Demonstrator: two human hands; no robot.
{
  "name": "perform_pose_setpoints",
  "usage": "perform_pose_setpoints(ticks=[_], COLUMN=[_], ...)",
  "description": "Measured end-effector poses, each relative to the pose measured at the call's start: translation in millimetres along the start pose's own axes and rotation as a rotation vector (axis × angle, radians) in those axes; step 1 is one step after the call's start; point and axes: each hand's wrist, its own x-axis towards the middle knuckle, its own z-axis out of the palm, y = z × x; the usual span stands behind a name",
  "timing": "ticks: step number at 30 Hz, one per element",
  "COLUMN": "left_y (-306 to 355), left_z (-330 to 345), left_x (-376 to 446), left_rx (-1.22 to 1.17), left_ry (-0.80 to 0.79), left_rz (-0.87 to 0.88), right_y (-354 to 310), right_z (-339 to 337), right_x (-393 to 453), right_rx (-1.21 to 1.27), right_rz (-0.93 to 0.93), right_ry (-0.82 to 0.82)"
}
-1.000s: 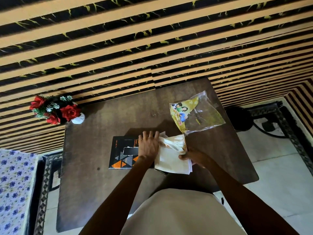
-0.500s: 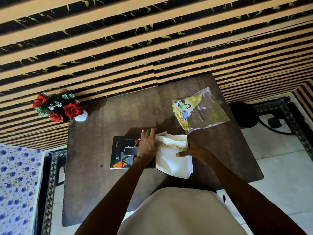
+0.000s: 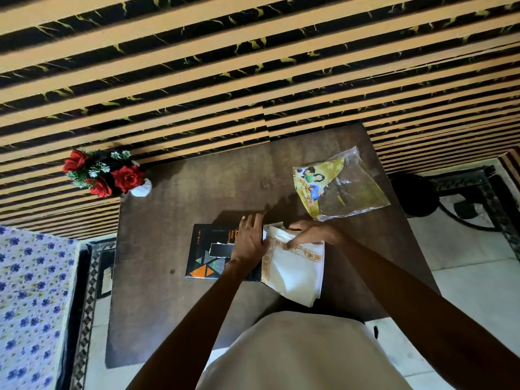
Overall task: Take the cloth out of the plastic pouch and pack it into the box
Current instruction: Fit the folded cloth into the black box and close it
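Note:
A folded white cloth (image 3: 292, 273) with a gold patterned border lies at the right end of a flat black box (image 3: 209, 250) with orange triangles, on the dark wooden table (image 3: 168, 319). My left hand (image 3: 250, 239) lies flat on the box with its fingers spread, touching the cloth's left edge. My right hand (image 3: 309, 235) presses down on the cloth's far edge, fingertips on the gold border. The clear plastic pouch (image 3: 342, 185), with a yellow printed card inside, lies apart at the table's far right.
A white vase of red artificial roses (image 3: 105, 175) stands at the table's far left corner. A striped black and tan wall runs behind the table. A blue-flowered fabric (image 3: 31, 305) lies at the left. A dark stand (image 3: 416, 192) sits on the floor at the right.
My right hand has moved from the cloth's right side up onto its far edge and presses it down. The cloth lies flatter. My left hand has stayed on the box.

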Motion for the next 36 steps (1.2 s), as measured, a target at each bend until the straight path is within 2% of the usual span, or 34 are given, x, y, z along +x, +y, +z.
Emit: perform_pose_setpoints(ticks=[3, 7, 12, 14, 17, 28, 31, 34, 36], left_y=[-0.5, -4.6, -14.1, -16.3, -15.9, -15.7, -15.9, -16.4, -13.7], left_z=[1.3, 0.3, -12.4, -15.8, -15.7, -17.2, -21.5, -23.1, -22.3], left_x=[0.6, 1.5, 2.8, 1.6, -4.7, -15.0, -14.4, -15.2, -15.4], left_rx=[-0.040, -0.120, -0.195, -0.179, -0.153, -0.300, -0.277, -0.196, -0.106], left_ry=[0.016, 0.014, -0.105, -0.121, -0.062, -0.024, -0.014, -0.038, -0.050], left_rz=[-0.038, -0.066, -0.035, -0.034, -0.055, -0.105, -0.096, -0.063, -0.047], right_y=[-9.2, 1.5, 2.0, -7.1, -17.2, -32.8, -37.3, -38.8, -34.1], right_z=[11.1, 25.8, 35.9, 37.1, 39.2, 47.2, 49.6, 47.7, 47.5], right_x=[9.0, 13.7, 7.9, 11.3, 16.2, 24.1, 23.7, 27.9, 29.1], right_rx=[-0.054, 0.001, 0.052, 0.045, 0.016, -0.047, -0.167, -0.290, -0.271], right_rz=[-0.057, -0.237, -0.318, -0.326, -0.320, -0.339, -0.331, -0.230, -0.207], right_ry=[0.058, 0.134, 0.256, 0.284, 0.331, 0.489, 0.573, 0.563, 0.535])
